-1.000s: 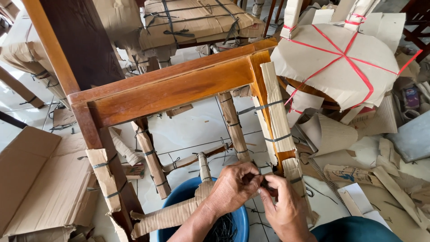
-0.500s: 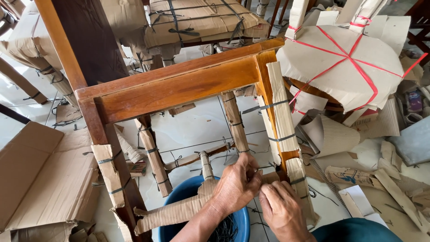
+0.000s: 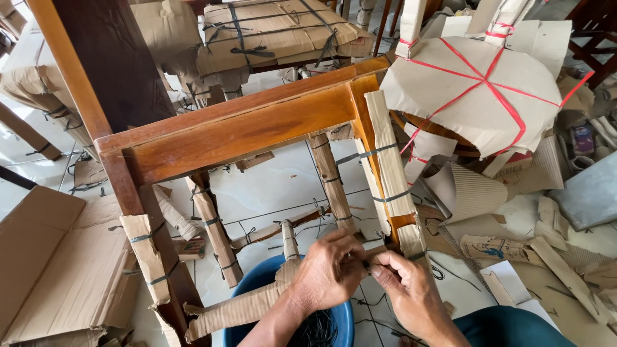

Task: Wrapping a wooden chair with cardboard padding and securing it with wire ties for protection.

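A brown wooden chair frame (image 3: 244,128) stands in front of me, its legs wrapped in corrugated cardboard strips (image 3: 385,154) bound with black ties. My left hand (image 3: 328,273) and my right hand (image 3: 405,289) meet at the lower part of the near right leg. Both pinch a thin black tie (image 3: 366,263) next to a cardboard-wrapped rail. A cardboard-wrapped crossbar (image 3: 247,308) runs under my left wrist.
A blue bucket (image 3: 263,276) holding black ties sits below my hands. A cardboard-wrapped seat with red straps (image 3: 475,90) is at the right, another wrapped chair (image 3: 276,32) behind. Flat cardboard (image 3: 51,257) lies at the left and scraps litter the white tiled floor (image 3: 276,186).
My hands have stayed at the lower right leg, working the black tie. The fingers have shifted slightly, and the view has moved a little.
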